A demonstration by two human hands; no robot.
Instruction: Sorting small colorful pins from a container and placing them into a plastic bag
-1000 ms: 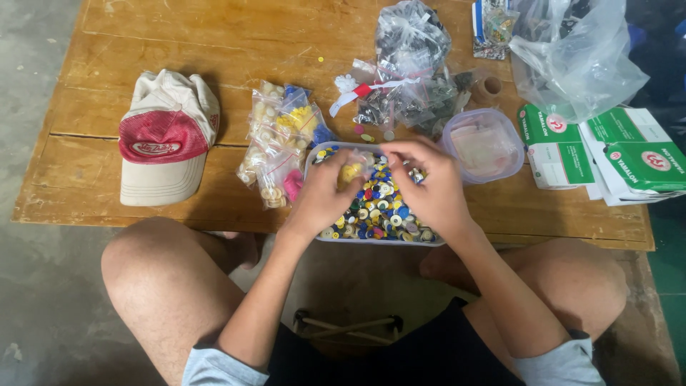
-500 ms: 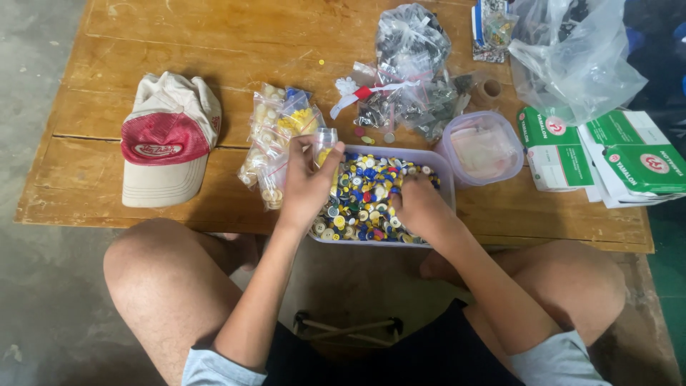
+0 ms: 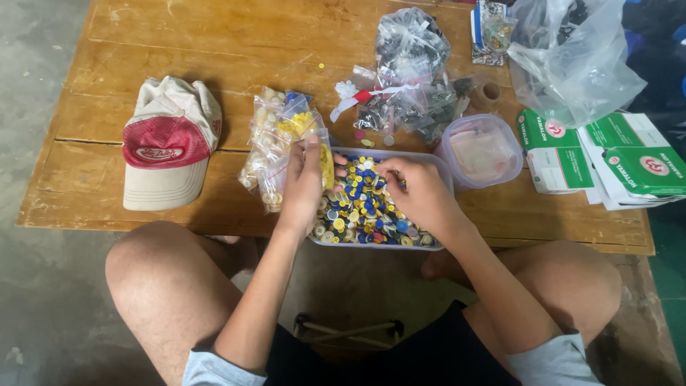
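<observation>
Both hands work over a clear plastic tray [image 3: 444, 171] of mixed buttons [image 3: 364, 207] at the near edge of the wooden table [image 3: 214, 43]. Right hand [image 3: 421, 193] lies palm down on the right half of the pile, fingers curled and bunched at their tips as though pinching among the buttons; whether it actually has one between them I cannot tell. Left hand [image 3: 304, 182] stands on edge at the tray's left rim, fingers together and pointing away, closed around a small clear bag of yellow buttons [image 3: 323, 161], held upright.

As a judgement, the sorting is well short of done: the tray is full of blue, yellow and white buttons all mixed, while only a few small bags are filled. Those filled bags [image 3: 275, 146], holding pale and yellow buttons, lie just left of the tray, touching the left hand's bag.

Both forearms reach forward from the knees, elbows bent, wrists low over the tray.

Further out, a red and cream cap [image 3: 168, 146] rests well to the left. A round clear tub with a lid [image 3: 482, 150] sits just right of the tray, green and white boxes [image 3: 607, 157] beyond it. Behind the tray lie bags of dark hardware [image 3: 411, 78] and a large clear bag [image 3: 579, 61] at the far right.
</observation>
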